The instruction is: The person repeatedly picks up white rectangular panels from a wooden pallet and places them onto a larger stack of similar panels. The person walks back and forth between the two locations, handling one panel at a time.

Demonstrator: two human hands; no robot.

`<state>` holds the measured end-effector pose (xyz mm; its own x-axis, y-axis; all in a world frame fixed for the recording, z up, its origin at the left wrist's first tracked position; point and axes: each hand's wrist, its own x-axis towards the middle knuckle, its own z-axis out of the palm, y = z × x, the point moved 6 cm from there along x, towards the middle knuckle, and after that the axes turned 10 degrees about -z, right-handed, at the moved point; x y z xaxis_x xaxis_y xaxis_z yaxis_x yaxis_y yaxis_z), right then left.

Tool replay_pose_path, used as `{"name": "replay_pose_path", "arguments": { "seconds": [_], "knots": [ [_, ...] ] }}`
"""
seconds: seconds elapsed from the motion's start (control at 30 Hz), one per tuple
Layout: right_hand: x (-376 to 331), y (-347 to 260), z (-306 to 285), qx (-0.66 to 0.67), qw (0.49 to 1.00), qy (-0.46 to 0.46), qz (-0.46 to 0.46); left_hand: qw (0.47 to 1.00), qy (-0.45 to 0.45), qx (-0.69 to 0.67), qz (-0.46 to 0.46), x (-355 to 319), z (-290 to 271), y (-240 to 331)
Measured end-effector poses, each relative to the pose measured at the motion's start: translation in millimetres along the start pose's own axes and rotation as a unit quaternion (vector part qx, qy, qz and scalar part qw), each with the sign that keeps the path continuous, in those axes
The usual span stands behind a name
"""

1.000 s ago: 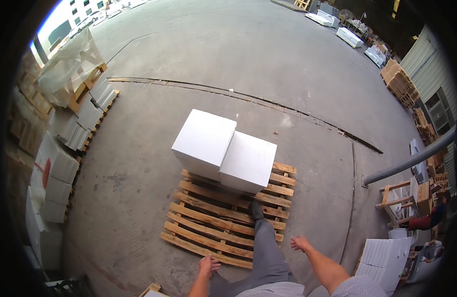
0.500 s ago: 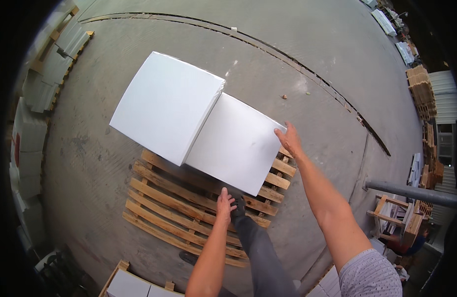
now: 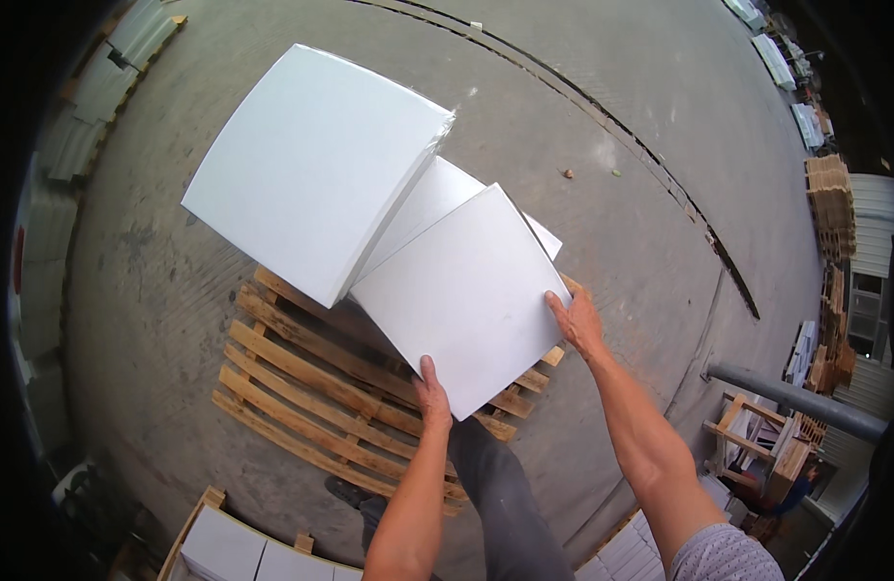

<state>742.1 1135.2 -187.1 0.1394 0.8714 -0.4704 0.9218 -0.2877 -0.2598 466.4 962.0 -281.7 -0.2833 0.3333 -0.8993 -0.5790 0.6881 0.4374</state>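
Observation:
With both hands I hold a white square panel [image 3: 466,300] by its edges, turned at an angle over a lower stack of like panels [image 3: 437,189]. My left hand [image 3: 433,395] grips the near left edge, thumb up along the side and fingers hidden below. My right hand [image 3: 575,320] is closed on the right edge, thumb on top. Left of the held panel rises a taller white stack [image 3: 316,174], its side wrapped in clear film. Beneath everything lies a wooden pallet [image 3: 302,358], its slats bare on the near left side.
My legs [image 3: 505,504] stand at the pallet's near side. More white stacks on pallets [image 3: 219,542] sit at the lower edge. At the right are a grey metal pipe [image 3: 800,392], a wooden frame [image 3: 752,426] and piled pallets [image 3: 829,208]. A dark groove [image 3: 650,150] crosses the concrete floor.
My left hand has taken hold of the panel's near edge. The top panel has turned and shifted toward me, off the lower stack, baring part of a panel underneath. The view has shifted slightly.

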Motion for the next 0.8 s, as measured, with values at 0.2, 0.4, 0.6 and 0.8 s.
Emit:
{"name": "replay_pose_path", "arguments": {
  "seconds": [0.2,0.4,0.6,0.8],
  "knots": [
    [-73.4,40.6,53.5,0.338,0.927,-0.158,0.034,0.973,-0.012,0.223,0.063,-33.5,-60.6,16.0],
    [-159.3,15.6,45.0,0.244,0.929,-0.275,0.034,0.968,0.02,0.247,-0.034,-84.9,-132.8,1.0],
    [-272.7,-43.2,33.0,0.247,0.946,-0.195,0.073,0.907,-0.004,0.405,-0.118,-133.8,-213.4,47.4],
    [-342.7,-144.5,25.0,0.022,0.932,-0.352,0.088,0.946,-0.128,0.178,-0.238,-167.5,-337.0,-19.9]
  ]
}}
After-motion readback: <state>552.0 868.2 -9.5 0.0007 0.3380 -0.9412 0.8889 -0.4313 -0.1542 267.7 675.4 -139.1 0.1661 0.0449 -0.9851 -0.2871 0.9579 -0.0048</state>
